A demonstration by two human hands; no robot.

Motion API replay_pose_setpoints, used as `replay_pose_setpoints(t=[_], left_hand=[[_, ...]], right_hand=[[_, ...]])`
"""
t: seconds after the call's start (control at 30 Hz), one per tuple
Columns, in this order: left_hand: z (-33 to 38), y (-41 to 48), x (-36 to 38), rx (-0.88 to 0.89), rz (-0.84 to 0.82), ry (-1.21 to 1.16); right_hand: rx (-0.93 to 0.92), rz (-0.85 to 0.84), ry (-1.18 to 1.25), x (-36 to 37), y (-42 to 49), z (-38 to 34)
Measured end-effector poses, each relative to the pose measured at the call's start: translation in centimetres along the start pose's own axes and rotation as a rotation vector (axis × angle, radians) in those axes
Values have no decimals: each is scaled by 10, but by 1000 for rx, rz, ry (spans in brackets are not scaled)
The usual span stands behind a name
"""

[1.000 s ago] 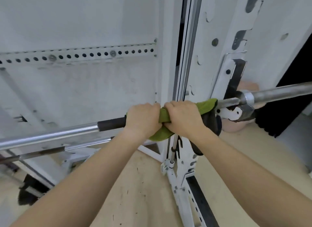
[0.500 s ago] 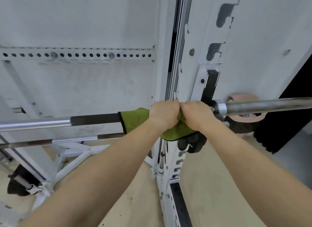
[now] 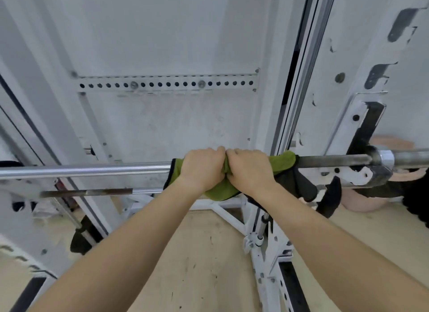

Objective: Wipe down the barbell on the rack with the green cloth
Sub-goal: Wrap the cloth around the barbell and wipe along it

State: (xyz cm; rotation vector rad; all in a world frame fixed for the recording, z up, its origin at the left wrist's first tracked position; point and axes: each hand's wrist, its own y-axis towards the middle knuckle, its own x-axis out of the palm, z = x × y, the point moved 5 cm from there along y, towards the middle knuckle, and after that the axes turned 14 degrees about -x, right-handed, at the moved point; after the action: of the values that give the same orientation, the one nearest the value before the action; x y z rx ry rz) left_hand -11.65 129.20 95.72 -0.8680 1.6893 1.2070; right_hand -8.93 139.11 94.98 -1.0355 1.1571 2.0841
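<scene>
A steel barbell [image 3: 92, 170] runs level across the view and rests on the white rack's hook [image 3: 357, 172] at the right. The green cloth [image 3: 282, 160] is wrapped around the bar near its middle, with a fold hanging below. My left hand [image 3: 202, 167] and my right hand [image 3: 249, 170] sit side by side, thumbs touching, both closed over the cloth and the bar. The bar under the cloth is hidden.
A white rack upright [image 3: 299, 91] stands just behind my right hand. A second thinner bar [image 3: 104, 192] lies lower at the left. White base struts [image 3: 227, 215] cross the tan floor. A pale disc-like object [image 3: 362, 202] leans at the far right.
Both hands have slid left along the bar with the cloth, away from the rack hook, after sliding right before. More bare bar now shows between the cloth and the hook.
</scene>
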Motion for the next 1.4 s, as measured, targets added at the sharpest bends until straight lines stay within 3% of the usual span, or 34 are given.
replay_pose_setpoints(t=[0.1,0.23,0.43,0.67,0.77,0.93,1.17,1.27,1.4], left_hand=[[-41,-8,6,-51,35,20],[-29,1,8,-46,-6,-14],[52,17,2,37,-7,-84],[189,37,-20,147,-16,-164],[228,44,-27,142,-14,-192],[222,37,-26,146,73,-174],[192,8,-28,204,260,-118],[183,-4,-37,218,249,-197],[165,-16,-39,325,312,-383]], right_hand=[[-39,16,14,-1,22,-31],[-111,14,5,0,10,-19],[-88,-97,-79,1,-41,54],[138,-415,-138,-13,-115,167],[145,-455,-151,-16,-126,179],[148,-225,-211,-15,-145,166],[230,-170,-216,-27,-167,154],[427,-123,-102,-39,-163,132],[793,181,307,-47,-160,102]])
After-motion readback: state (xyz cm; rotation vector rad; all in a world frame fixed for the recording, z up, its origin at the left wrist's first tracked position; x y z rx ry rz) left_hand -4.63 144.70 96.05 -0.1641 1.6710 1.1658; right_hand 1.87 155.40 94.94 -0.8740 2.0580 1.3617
